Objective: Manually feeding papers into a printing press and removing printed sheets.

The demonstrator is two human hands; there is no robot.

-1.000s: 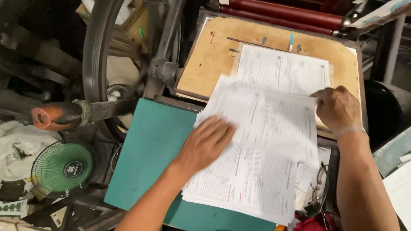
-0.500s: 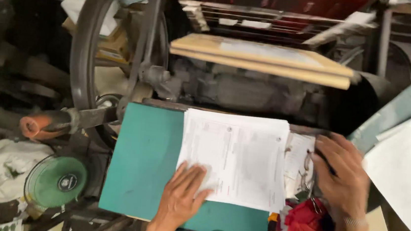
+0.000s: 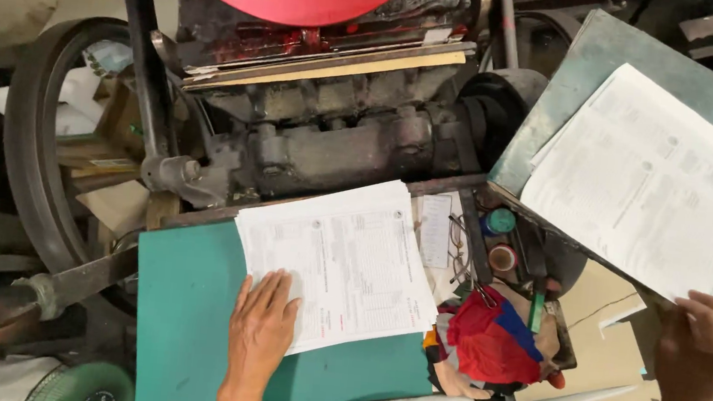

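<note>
Left hand [image 3: 262, 330] flat, fingers together, palm pressing near corner of paper stack [image 3: 336, 259]; not clamped on anything. Stack lies on green board [image 3: 183, 314], just below dark iron press [image 3: 327, 138]. Right hand [image 3: 708, 360], bracelet on wrist, loosely curled at near edge of second paper stack [image 3: 658, 188] on tilted grey board [image 3: 644, 54]; cannot tell if it grips sheet. Red rag [image 3: 490, 341] between hands. Big wheel [image 3: 29, 163] at left.
</note>
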